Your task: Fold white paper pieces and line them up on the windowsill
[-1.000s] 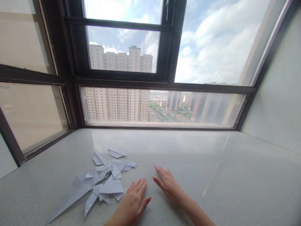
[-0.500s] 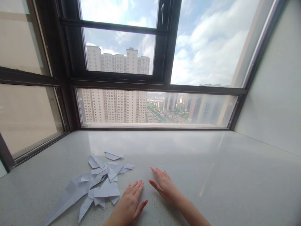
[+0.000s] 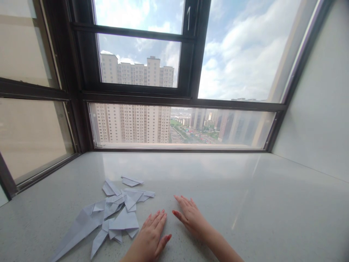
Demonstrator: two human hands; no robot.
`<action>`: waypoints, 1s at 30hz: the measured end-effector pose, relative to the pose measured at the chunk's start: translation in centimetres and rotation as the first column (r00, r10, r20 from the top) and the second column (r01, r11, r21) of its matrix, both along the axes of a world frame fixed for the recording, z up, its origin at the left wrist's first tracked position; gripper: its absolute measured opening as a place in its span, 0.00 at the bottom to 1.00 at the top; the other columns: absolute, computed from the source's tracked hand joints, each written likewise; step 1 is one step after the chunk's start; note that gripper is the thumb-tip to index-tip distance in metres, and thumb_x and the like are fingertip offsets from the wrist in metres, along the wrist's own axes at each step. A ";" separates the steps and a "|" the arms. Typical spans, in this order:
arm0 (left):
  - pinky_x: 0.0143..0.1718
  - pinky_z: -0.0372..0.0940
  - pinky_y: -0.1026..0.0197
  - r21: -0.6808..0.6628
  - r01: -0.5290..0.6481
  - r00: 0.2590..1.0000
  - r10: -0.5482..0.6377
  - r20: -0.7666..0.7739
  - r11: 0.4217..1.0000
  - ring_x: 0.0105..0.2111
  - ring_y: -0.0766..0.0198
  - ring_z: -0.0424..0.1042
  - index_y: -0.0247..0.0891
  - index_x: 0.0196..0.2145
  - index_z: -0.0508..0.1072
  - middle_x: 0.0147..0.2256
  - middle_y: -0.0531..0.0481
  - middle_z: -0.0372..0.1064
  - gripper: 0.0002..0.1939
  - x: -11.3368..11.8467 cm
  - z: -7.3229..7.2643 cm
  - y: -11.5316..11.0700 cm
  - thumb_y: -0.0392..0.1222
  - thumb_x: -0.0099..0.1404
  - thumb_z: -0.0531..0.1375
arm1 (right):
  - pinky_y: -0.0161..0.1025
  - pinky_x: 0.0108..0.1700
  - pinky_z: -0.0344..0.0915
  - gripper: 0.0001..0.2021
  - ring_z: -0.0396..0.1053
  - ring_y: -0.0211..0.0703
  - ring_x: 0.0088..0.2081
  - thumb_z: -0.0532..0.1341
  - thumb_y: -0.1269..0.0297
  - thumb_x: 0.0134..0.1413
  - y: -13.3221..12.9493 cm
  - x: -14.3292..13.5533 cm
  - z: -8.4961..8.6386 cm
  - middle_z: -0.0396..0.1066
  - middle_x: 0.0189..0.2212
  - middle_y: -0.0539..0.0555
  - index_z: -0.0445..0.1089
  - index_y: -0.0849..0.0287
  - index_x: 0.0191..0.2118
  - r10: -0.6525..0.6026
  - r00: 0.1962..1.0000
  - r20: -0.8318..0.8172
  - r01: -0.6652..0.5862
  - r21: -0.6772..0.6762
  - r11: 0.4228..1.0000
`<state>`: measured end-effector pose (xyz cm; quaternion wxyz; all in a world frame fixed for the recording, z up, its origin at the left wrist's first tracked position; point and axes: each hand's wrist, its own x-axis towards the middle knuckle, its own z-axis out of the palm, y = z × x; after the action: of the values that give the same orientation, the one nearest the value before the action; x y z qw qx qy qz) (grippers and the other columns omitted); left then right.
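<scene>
Both hands rest palm down on the pale speckled sill. My left hand (image 3: pixel 152 234) lies just right of the folded papers, its thumb held apart from the fingers, and holds nothing. To its right is my right hand (image 3: pixel 192 217), also flat with the thumb apart and nothing in it. A loose pile of folded white paper pieces (image 3: pixel 124 220) spreads over the left part of the sill. One long pointed piece (image 3: pixel 79 229) reaches toward the bottom left. A small narrow folded piece (image 3: pixel 132 181) lies separately behind the pile.
The sill (image 3: pixel 259 203) ends at a dark window frame (image 3: pixel 180 150) at the back. A side window (image 3: pixel 32 134) stands at the left and a white wall (image 3: pixel 313 120) at the right. Tall buildings (image 3: pixel 136 120) show outside.
</scene>
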<state>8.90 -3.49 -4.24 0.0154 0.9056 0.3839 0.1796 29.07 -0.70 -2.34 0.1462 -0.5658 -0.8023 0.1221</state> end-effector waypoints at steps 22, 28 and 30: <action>0.52 0.56 0.53 -0.013 -0.026 0.997 0.025 -0.076 1.000 0.54 0.58 0.54 0.37 0.55 0.55 0.55 0.44 0.53 0.24 0.1 0.6 -0.1 0.50 0.65 0.43 | 0.50 0.58 0.37 0.31 0.47 0.48 0.57 0.39 0.44 0.54 0.1 0.1 0.1 0.55 0.56 0.58 0.50 0.60 0.57 0.017 1.000 -0.016 -0.017 -0.013 1.000; 0.51 0.56 0.53 -0.010 -0.026 0.995 0.025 -0.094 1.000 0.54 0.57 0.54 0.36 0.55 0.56 0.55 0.43 0.53 0.24 0.1 0.6 -0.3 0.50 0.65 0.42 | 0.49 0.58 0.37 0.30 0.48 0.48 0.57 0.39 0.45 0.54 0.2 0.2 -0.1 0.55 0.55 0.58 0.50 0.58 0.57 0.016 1.000 -0.016 -0.016 0.000 1.000; 0.51 0.56 0.53 -0.002 -0.027 0.995 0.026 -0.094 1.000 0.54 0.57 0.54 0.36 0.55 0.56 0.55 0.43 0.53 0.24 0.1 0.7 -0.3 0.50 0.65 0.42 | 0.49 0.57 0.37 0.30 0.48 0.48 0.57 0.39 0.45 0.54 0.2 0.2 -0.2 0.55 0.55 0.58 0.50 0.58 0.57 0.017 1.000 -0.013 -0.017 0.002 1.000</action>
<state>9.03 -3.78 -3.58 -0.0036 0.9079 0.3965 0.1363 29.28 -0.49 -2.54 0.1510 -0.5579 -0.8062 0.1262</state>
